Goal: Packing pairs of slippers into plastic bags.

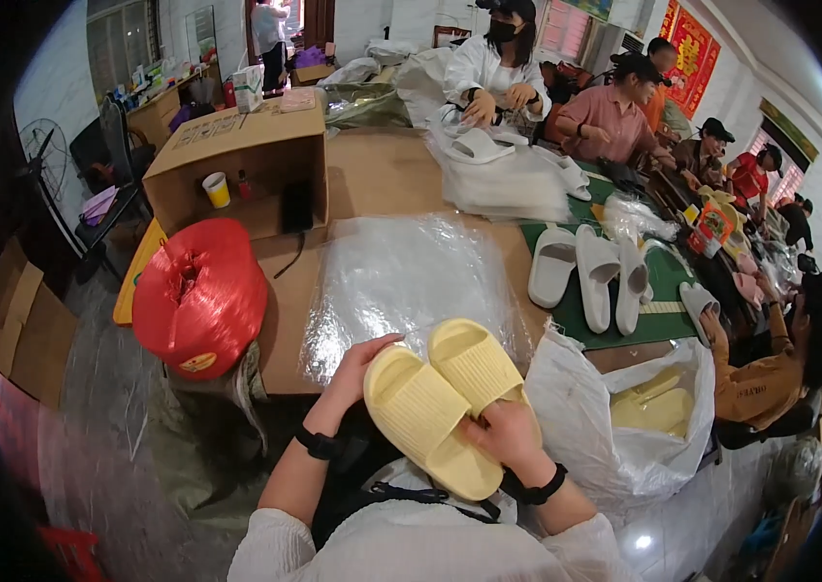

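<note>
A pair of pale yellow slide slippers is held over the near edge of the table, in front of my body. My left hand (356,372) grips the left slipper (420,412) by its outer edge; some of its fingers are hidden behind the sole. The right slipper (474,361) lies against it, slightly farther away. My right hand (510,436) is closed on the pair, its fingertips tucked in by the ribbed straps. Just beyond the slippers, a stack of clear plastic bags (401,267) lies flat on the brown cardboard tabletop (372,170).
At the left stand a large red roll of plastic twine (199,301) and an open cardboard box (236,145) holding a yellow cup (217,190). A white sack (576,407) with yellow slippers sits at right. White slippers (597,276) rest on a green mat. Several people work beyond.
</note>
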`<state>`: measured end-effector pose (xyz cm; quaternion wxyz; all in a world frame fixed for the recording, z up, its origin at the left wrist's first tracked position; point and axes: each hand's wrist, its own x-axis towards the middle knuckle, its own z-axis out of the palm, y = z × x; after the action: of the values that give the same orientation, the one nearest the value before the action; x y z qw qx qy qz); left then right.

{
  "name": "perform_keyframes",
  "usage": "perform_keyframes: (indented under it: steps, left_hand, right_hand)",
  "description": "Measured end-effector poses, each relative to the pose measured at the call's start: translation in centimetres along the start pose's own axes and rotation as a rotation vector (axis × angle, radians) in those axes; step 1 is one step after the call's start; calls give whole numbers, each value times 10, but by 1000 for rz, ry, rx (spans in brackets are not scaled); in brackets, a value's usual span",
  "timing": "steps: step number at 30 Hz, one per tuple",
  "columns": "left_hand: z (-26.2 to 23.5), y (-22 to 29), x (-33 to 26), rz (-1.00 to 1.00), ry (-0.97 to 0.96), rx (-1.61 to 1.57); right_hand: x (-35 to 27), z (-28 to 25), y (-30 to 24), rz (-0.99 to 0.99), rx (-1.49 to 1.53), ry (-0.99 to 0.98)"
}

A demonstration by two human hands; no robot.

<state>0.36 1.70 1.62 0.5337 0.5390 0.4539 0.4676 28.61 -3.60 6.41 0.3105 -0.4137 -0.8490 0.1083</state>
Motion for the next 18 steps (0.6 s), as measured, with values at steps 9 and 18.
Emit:
perform_keyframes:
  steps: [9,18]
  left_hand:
    - [8,54,-12,126,-176,470]
    - [62,78,-25,528,-337,968]
  right_hand:
    - [2,-1,0,252,-106,-43]
    - [24,21,0,174,36,-12]
